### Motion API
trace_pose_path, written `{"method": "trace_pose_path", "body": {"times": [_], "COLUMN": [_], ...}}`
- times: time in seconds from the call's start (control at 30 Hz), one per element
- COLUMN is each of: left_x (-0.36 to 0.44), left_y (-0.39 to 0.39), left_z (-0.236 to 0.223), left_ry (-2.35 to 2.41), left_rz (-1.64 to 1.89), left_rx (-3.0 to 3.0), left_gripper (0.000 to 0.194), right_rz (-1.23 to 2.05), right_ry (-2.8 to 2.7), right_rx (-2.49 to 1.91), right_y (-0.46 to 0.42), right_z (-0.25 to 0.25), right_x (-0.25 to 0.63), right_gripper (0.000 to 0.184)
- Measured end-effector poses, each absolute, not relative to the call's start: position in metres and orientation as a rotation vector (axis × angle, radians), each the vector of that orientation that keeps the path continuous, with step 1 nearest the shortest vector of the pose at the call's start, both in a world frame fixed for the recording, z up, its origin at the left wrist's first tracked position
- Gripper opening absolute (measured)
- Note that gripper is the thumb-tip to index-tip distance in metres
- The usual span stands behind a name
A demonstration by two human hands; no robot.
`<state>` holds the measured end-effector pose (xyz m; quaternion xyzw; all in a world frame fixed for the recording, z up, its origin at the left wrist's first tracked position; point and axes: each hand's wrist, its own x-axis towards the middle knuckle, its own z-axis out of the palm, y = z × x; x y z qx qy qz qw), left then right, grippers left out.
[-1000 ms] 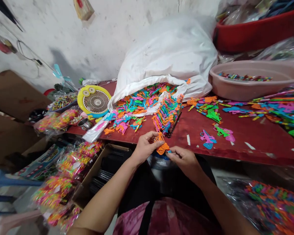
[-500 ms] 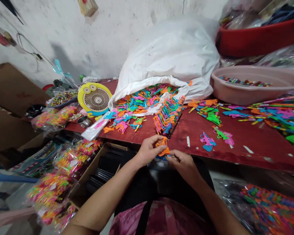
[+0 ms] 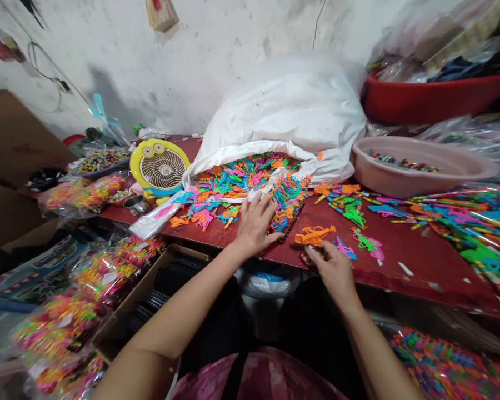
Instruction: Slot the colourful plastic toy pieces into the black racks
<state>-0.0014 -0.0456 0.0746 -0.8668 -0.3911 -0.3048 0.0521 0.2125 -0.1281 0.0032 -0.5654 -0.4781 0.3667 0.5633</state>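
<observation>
My right hand (image 3: 331, 269) pinches an orange plastic toy piece (image 3: 314, 235) just above the table's front edge. My left hand (image 3: 254, 225) is spread, fingers apart, at the left side of a dense row of colourful plastic pieces (image 3: 289, 200) set in a dark strip. Whether its fingertips touch the row I cannot tell. Behind it, loose pieces (image 3: 233, 178) in orange, blue, pink and green spill from the mouth of a big white sack (image 3: 283, 111). Pink-blue pieces (image 3: 345, 248) and green-pink pieces (image 3: 369, 243) lie to the right of my right hand.
A yellow fan (image 3: 160, 166) and a metal cup (image 3: 136, 205) stand at the left. On the right are a pink basin (image 3: 425, 161), a red basin (image 3: 437, 97) and a pile of toys (image 3: 479, 233). Below left are a box of black strips (image 3: 158, 294) and bagged toys (image 3: 58, 322).
My hands have come apart. The left has let go of the orange piece and reached forward to the row, opening out; the right has carried the piece right and forward over the table.
</observation>
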Motion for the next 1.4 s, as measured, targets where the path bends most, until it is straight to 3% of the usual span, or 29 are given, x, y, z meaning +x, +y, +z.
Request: {"method": "trace_pose_path", "body": {"times": [0.17, 0.4, 0.53, 0.67, 0.9, 1.07, 1.13, 1.3, 1.4], "left_x": [0.002, -0.030, -0.043, -0.028, 0.016, 0.019, 0.018, 0.019, 0.021], "left_y": [-0.024, -0.006, 0.001, 0.000, 0.020, 0.038, 0.042, 0.048, 0.050], "left_z": [0.083, 0.098, 0.107, 0.113, 0.123, 0.125, 0.126, 0.127, 0.125], "left_ry": [-1.111, -1.206, -1.383, -1.421, -1.219, -1.309, -1.327, -1.354, -1.359], "left_rz": [-0.704, -0.490, -0.383, -0.585, -0.396, -0.307, -0.303, -0.238, -0.227], "left_rx": [-2.764, -2.796, -2.742, -2.671, -2.608, -2.666, -2.686, -2.656, -2.626], "left_gripper": [0.058, 0.054, 0.069, 0.081, 0.042, 0.030, 0.028, 0.024, 0.024], "right_rz": [0.758, 0.567, 0.259, 0.224, 0.076, -0.234, -0.180, 0.365, 0.442], "right_ry": [-1.161, -1.257, -1.355, -1.390, -1.497, -1.600, -1.649, -1.569, -1.537], "right_rx": [-1.388, -1.636, -1.945, -2.132, -2.263, -1.899, -1.700, -1.553, -1.518], "right_y": [-0.117, -0.094, -0.060, -0.030, -0.019, -0.015, -0.003, 0.036, 0.047], "right_z": [0.002, 0.012, 0.025, 0.033, 0.031, 0.030, 0.030, 0.021, 0.012], "right_x": [0.215, 0.231, 0.251, 0.260, 0.267, 0.264, 0.256, 0.231, 0.224], "right_gripper": [0.038, 0.028, 0.019, 0.034, 0.036, 0.036, 0.039, 0.048, 0.052]}}
